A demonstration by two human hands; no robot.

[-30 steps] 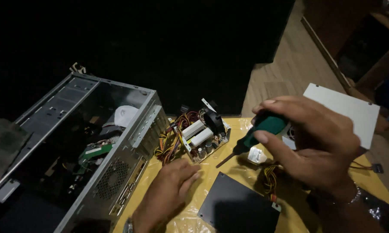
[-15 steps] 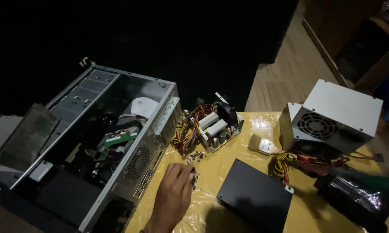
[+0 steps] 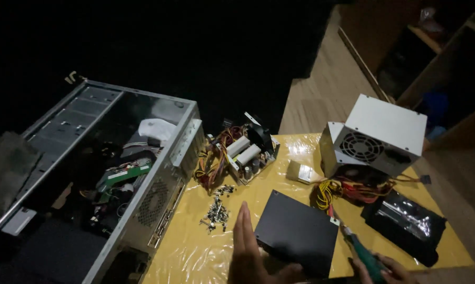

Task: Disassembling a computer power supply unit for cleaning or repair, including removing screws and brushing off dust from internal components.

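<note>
My left hand lies flat with fingers together at the near edge of the yellow table, touching the left side of a flat black cover plate. My right hand is at the bottom edge, gripping a green-handled screwdriver whose tip points up toward the plate's right corner. A small heap of several screws sits just left of my left hand.
An open grey computer case lies on its side at left. A bare power supply board with wires sits mid-table. A grey power supply box with yellow and red cables stands at right, beside a black shiny bag.
My right hand with the screwdriver dropped from the middle of the view to the bottom edge. My left hand slid right to the black plate. The camera tilted, showing more table.
</note>
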